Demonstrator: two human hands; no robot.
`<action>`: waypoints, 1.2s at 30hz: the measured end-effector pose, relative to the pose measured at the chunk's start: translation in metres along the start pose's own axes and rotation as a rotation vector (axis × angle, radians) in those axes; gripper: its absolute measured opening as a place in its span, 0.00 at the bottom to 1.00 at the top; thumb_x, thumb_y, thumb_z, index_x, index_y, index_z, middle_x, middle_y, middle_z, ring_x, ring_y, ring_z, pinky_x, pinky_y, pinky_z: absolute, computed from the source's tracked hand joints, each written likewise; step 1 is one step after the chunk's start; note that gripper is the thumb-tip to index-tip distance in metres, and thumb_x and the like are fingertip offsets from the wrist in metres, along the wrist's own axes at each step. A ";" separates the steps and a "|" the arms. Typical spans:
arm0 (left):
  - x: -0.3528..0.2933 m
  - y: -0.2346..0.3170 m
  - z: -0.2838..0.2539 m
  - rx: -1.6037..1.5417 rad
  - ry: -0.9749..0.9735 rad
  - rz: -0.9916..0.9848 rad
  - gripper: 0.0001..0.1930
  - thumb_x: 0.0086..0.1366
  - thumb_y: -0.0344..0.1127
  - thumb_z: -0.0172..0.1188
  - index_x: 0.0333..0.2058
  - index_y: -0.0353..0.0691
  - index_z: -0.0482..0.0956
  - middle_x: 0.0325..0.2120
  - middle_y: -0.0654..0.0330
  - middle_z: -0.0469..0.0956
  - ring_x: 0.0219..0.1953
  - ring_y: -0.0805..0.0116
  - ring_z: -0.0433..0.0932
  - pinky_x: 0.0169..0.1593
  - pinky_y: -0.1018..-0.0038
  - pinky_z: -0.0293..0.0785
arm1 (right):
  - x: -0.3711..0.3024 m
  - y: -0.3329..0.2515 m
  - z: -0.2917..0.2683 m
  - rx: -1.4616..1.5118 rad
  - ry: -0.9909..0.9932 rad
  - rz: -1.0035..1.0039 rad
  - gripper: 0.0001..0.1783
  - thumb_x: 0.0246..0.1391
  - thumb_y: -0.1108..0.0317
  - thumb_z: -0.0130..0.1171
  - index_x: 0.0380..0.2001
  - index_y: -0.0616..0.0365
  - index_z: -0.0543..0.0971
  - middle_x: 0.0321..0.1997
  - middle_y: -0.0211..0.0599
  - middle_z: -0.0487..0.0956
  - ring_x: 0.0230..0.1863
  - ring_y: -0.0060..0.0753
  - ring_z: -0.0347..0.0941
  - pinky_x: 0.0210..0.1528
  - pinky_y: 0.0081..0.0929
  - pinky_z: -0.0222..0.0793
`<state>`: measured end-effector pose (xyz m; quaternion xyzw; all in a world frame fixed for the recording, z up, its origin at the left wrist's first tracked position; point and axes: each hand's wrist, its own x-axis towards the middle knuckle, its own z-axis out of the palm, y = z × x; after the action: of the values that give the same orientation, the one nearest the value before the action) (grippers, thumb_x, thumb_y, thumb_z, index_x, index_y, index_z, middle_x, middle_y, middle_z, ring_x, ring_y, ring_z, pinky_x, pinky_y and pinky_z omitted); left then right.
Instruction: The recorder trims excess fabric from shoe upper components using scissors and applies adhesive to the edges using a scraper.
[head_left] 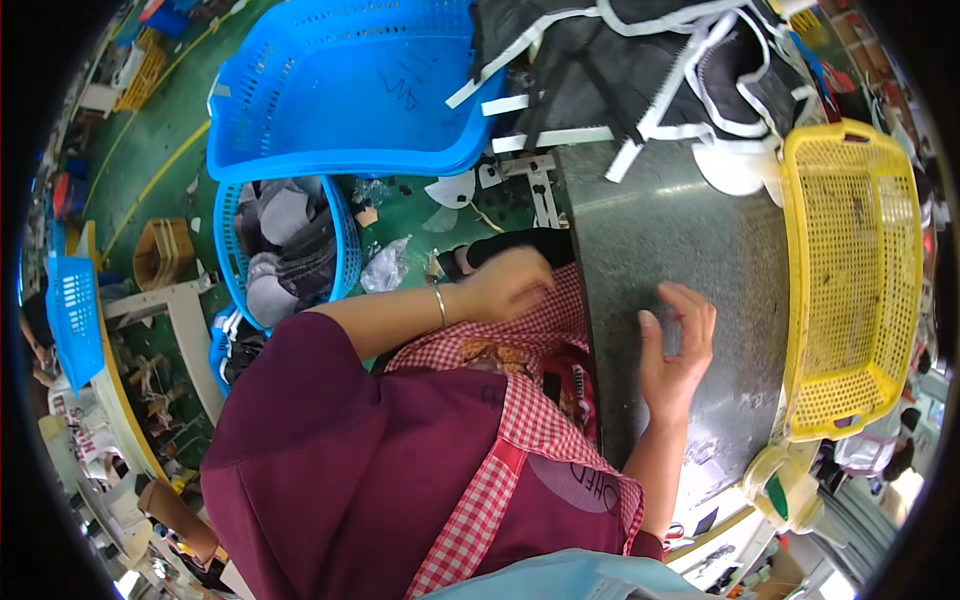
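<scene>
My left hand, with a bangle at its wrist, is off the table's left edge, above the red-and-white checked apron on my lap. Its fingers are bent and smeared by motion, so whether it holds anything cannot be made out. Over the worn grey table top my right hand is raised, thumb and fingers apart, holding nothing. Black fabric pieces with white edging lie in a loose pile at the table's far end, beyond both hands. A white rounded piece lies beside them.
A yellow perforated basket stands along the table's right side. At far left is a large blue basket; below it, a round blue basket holds grey and dark pieces. Scraps and clear plastic litter the green floor.
</scene>
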<state>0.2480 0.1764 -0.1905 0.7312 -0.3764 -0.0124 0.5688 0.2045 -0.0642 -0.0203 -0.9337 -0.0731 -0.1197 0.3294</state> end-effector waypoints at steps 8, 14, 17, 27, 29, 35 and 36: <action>0.005 -0.346 0.027 0.673 0.703 -0.494 0.24 0.58 0.34 0.60 0.54 0.36 0.72 0.48 0.39 0.75 0.53 0.36 0.71 0.55 0.50 0.69 | 0.028 -0.023 0.037 -0.193 -0.108 -0.110 0.31 0.42 0.66 0.70 0.53 0.59 0.75 0.56 0.44 0.75 0.57 0.51 0.70 0.58 0.43 0.63; 0.104 -0.390 0.071 0.276 0.679 -0.484 0.21 0.61 0.37 0.58 0.53 0.38 0.74 0.48 0.42 0.76 0.54 0.40 0.72 0.56 0.55 0.70 | 0.027 -0.003 0.035 -0.142 -0.086 -0.006 0.27 0.43 0.67 0.71 0.49 0.57 0.78 0.54 0.38 0.76 0.53 0.45 0.71 0.55 0.39 0.65; 0.081 -0.389 0.051 0.157 0.642 -0.524 0.20 0.63 0.39 0.57 0.52 0.39 0.75 0.49 0.43 0.76 0.55 0.43 0.72 0.57 0.57 0.70 | 0.031 -0.006 0.035 -0.102 -0.079 0.027 0.25 0.41 0.71 0.70 0.46 0.60 0.78 0.51 0.43 0.77 0.52 0.49 0.72 0.55 0.42 0.66; -0.019 -0.124 -0.043 0.478 0.215 -0.170 0.14 0.57 0.26 0.57 0.43 0.39 0.78 0.48 0.39 0.76 0.49 0.38 0.75 0.51 0.53 0.72 | 0.022 0.002 0.030 -0.071 0.039 -0.030 0.22 0.44 0.71 0.68 0.46 0.57 0.78 0.50 0.38 0.76 0.52 0.47 0.71 0.53 0.40 0.66; -0.051 -0.061 -0.050 0.389 0.037 -0.206 0.15 0.55 0.25 0.59 0.43 0.39 0.77 0.46 0.42 0.78 0.47 0.40 0.77 0.50 0.54 0.74 | 0.018 0.002 0.030 -0.055 0.034 -0.059 0.20 0.45 0.72 0.67 0.45 0.57 0.78 0.50 0.40 0.76 0.51 0.48 0.70 0.54 0.40 0.66; -0.043 0.100 -0.107 0.440 -0.250 -0.421 0.11 0.57 0.33 0.64 0.38 0.39 0.74 0.32 0.48 0.80 0.34 0.39 0.79 0.38 0.53 0.74 | 0.016 0.036 0.029 -0.017 0.242 -0.004 0.22 0.48 0.70 0.66 0.47 0.59 0.75 0.51 0.44 0.75 0.53 0.51 0.69 0.57 0.42 0.66; -0.035 0.119 -0.112 0.554 -0.302 -0.457 0.12 0.58 0.34 0.64 0.37 0.38 0.73 0.28 0.47 0.80 0.31 0.39 0.78 0.34 0.54 0.73 | 0.026 0.054 0.024 -0.090 0.264 -0.011 0.23 0.48 0.68 0.66 0.49 0.59 0.74 0.52 0.44 0.75 0.54 0.52 0.69 0.58 0.42 0.66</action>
<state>0.2093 0.2798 -0.0651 0.9121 -0.2721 -0.1441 0.2707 0.2450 -0.0893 -0.0634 -0.9231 -0.0289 -0.2467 0.2934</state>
